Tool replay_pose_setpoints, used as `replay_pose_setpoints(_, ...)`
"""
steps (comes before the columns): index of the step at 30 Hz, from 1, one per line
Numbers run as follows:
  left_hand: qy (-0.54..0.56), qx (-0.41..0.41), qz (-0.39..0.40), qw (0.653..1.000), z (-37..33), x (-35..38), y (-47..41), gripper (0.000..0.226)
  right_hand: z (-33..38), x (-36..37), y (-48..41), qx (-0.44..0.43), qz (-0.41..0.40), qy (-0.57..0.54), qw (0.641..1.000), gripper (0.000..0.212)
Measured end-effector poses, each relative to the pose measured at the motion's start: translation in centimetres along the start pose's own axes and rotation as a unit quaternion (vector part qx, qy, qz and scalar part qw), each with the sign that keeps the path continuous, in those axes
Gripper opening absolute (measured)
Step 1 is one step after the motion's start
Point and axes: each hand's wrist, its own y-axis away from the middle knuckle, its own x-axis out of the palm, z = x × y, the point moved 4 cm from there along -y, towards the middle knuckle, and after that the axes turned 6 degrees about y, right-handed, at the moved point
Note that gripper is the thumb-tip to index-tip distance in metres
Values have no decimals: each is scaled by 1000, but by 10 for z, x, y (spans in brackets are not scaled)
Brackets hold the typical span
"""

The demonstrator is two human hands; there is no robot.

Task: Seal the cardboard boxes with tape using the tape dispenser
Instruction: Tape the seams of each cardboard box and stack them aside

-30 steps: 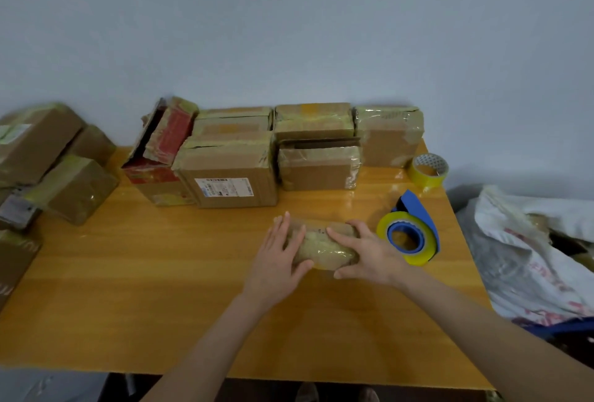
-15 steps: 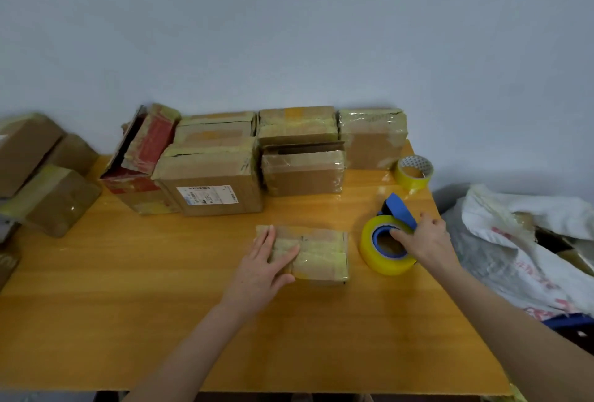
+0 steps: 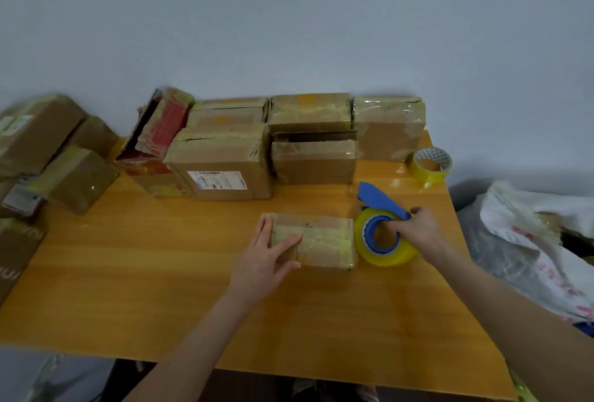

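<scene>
Centrally, a little right of the middle of the frame, a small cardboard box (image 3: 321,241) wrapped in yellowish tape is seen lying flat on the orange wooden table (image 3: 128,273). The left end of its top is covered by the left hand (image 3: 266,260), which is laid on it with the fingers straight and spread, while the thumb is set against the near side; nothing is clasped by it. Just beside the right end of the box, touching or nearly touching it, the blue tape dispenser (image 3: 382,200) is found, loaded with a thick yellow tape roll (image 3: 385,253) that rests on the table. The dispenser is gripped by the right hand (image 3: 418,231), whose fingers are curled into the blue hub of the roll; the blue blade guard is pointed up and to the left.

Along the far edge of the table, against the pale wall (image 3: 289,15), a row of taped cartons is stacked, among them a labelled box (image 3: 221,163) and a torn red box (image 3: 154,144) that leans to the left. A spare roll of tape (image 3: 430,165) is stood at the upper right corner of the table. Loose boxes (image 3: 48,150) are piled at the left edge of the frame, and a white plastic sack (image 3: 530,241) is seen at the right edge
</scene>
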Motion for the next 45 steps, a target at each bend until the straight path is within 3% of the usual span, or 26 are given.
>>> replay_pose_setpoints(2, 39, -11, 0, 999, 1, -1, 0, 58, 5, 3, 5, -7, 21, -37, 999, 51)
replay_pose_setpoints(6, 94, 6, 23, 995, 8, -4, 0, 55, 5, 1, 13, -8, 43, -83, 996, 51)
replay_pose_setpoints(10, 104, 27, 38, 993, 11, -7, 2, 53, 14, -12, 27, -32, 25, -60, 997, 52)
replay_pose_setpoints(13, 121, 25, 33, 992, 11, -6, 0, 53, 39, -40, 42, -100, 20, -27, 994, 50)
replay_pose_setpoints(17, 147, 18, 45, 988, 16, -3, -2, 54, 98, -52, 78, -225, 114, 22, 968, 52)
replay_pose_setpoints(21, 179, 17, 39, 983, 20, -5, -6, 57, 129, -9, 109, -276, 226, 96, 929, 57)
replay_pose_setpoints(26, 229, 2, 46, 972, 27, -5, -6, 65, 124, 17, 110, -293, 227, 155, 916, 56)
replay_pose_setpoints(28, 320, -58, -2, 946, 33, -15, -3, 55, 125, 19, 108, -301, 223, 170, 912, 55)
replay_pose_setpoints(31, 485, -179, -129, 846, 42, -38, 1, 20, 126, 24, 109, -312, 221, 186, 905, 56)
replay_pose_setpoints(33, 544, -230, -134, 795, 41, -48, 1, 14, 125, 27, 109, -317, 221, 190, 903, 57)
replay_pose_setpoints(37, 572, -285, 18, 769, 24, -51, -3, 43, 121, 24, 104, -316, 218, 188, 904, 60)
replay_pose_setpoints(40, 598, -301, 81, 738, 12, -49, -8, 57, 119, 23, 106, -318, 226, 177, 904, 59)
replay_pose_setpoints(42, 607, -314, 82, 725, 8, -48, -11, 49, 118, 22, 105, -320, 228, 178, 902, 58)
replay_pose_setpoints(45, 593, -319, 51, 738, 7, -52, -14, 21, 118, 22, 103, -326, 227, 187, 899, 60)
